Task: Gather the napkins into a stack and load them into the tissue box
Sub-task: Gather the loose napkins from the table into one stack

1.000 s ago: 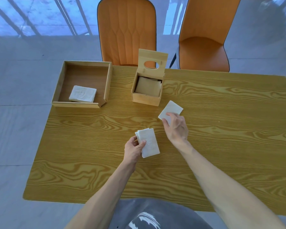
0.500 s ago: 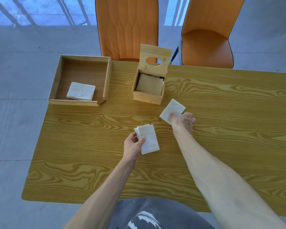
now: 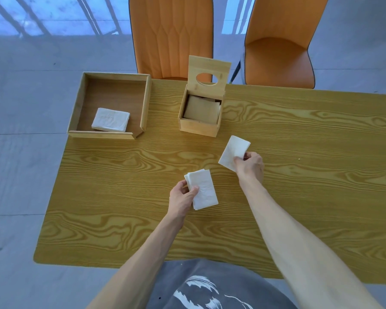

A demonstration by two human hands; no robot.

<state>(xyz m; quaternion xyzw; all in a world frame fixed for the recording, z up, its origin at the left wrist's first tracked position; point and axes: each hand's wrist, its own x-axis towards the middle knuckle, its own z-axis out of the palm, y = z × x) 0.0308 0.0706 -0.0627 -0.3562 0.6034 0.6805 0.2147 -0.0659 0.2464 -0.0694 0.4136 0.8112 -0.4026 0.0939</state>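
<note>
While my left hand [image 3: 183, 198] pinches a small stack of napkins [image 3: 202, 189] by its near-left corner, thumb on top and fingers beneath, my right hand [image 3: 249, 166] grips a single napkin [image 3: 232, 151] at its near edge, lifting it off the worktop [image 3: 299, 163]. Both hands are closed on paper, neither one free. The tissue box [image 3: 201, 117] stands just beyond, its lid tipped up with the oval slot showing and a tan layer already inside. To the left, a shallow wooden tray [image 3: 76, 117] holds another folded pile of napkins [image 3: 110, 119] near its front wall.

These sheets are light, limp and a little clingy; I expect one held by a corner to droop and the stack to fan or slide if I squeeze only one edge. I judge it best to lay the single napkin flat on the stack, square the edges, then clasp the whole bundle across its short sides so it drops into the box without buckling.
</note>
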